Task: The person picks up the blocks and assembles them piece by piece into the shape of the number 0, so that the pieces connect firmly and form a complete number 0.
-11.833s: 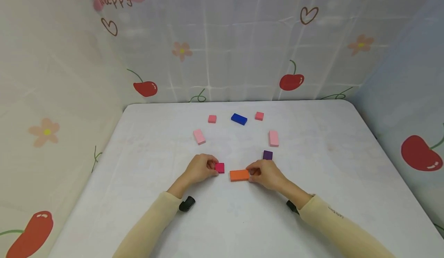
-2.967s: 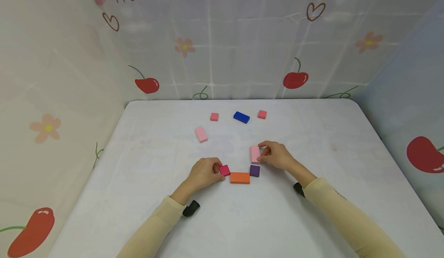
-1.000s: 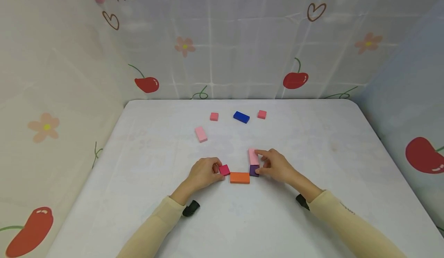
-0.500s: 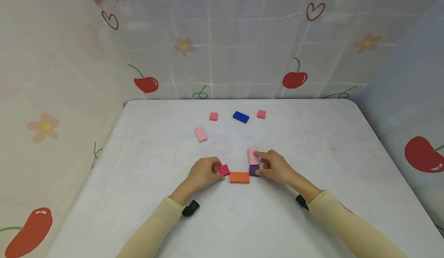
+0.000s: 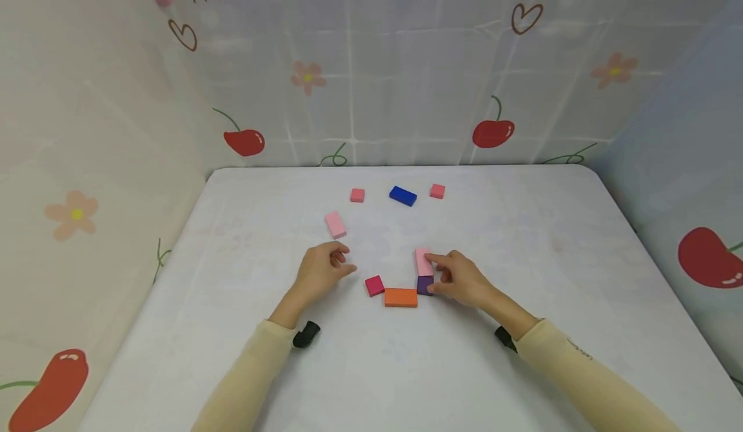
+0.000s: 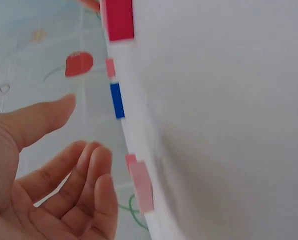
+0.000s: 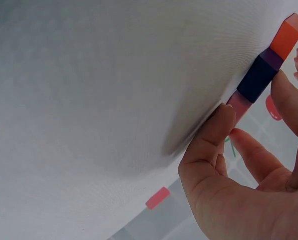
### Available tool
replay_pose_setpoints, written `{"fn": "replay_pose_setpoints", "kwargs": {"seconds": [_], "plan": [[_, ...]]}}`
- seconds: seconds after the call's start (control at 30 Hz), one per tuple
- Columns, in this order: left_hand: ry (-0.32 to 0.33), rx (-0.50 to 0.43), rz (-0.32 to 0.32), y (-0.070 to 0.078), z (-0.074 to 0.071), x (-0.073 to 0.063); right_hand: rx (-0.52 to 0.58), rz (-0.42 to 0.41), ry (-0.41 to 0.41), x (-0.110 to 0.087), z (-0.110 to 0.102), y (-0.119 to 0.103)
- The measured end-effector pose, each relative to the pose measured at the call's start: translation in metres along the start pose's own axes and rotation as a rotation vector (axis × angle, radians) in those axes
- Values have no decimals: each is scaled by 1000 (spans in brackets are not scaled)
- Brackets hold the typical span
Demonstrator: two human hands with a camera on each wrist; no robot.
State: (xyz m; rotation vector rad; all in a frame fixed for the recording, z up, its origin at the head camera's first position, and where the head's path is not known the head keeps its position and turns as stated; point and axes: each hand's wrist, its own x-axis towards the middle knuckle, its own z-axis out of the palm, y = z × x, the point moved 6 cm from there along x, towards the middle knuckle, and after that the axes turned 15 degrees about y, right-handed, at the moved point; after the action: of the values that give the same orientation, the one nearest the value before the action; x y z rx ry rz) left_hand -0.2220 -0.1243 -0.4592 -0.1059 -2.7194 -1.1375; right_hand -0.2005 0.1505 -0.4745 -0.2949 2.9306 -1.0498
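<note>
"Head view: where are both hands working?"

"Right hand (image 5: 461, 277) is touching the pink block (image 5: 422, 262) and the purple block (image 5: 424, 284), fingertips standing apart; these blocks are lying end to end on the surface (image 5: 360, 367), beside the orange block (image 5: 400, 298). Left hand (image 5: 320, 269) is holding nothing, finger and thumb parted, near the second pink block (image 5: 335, 224) and the crimson block (image 5: 374, 285)."

"Left wrist view: how are the blocks likely handling?"

"Light, stiff and slippery, probably; opposite long sides are offering the safest hold. The view's upper edge is cutting off the crimson block."

"Right wrist view?"

"Fingers are hiding much of the pink block; pressing force is not showing."
</note>
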Motion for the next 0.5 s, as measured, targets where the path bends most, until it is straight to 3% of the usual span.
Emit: {"fn": "replay_pose_setpoints", "kwargs": {"seconds": [0.2,0.5], "plan": [[132,24,-14,-7,-26,28,-22,9,10,0,0,1],[150,42,-127,-30,-30,53,-91,-36,53,-1,-3,-2]]}}
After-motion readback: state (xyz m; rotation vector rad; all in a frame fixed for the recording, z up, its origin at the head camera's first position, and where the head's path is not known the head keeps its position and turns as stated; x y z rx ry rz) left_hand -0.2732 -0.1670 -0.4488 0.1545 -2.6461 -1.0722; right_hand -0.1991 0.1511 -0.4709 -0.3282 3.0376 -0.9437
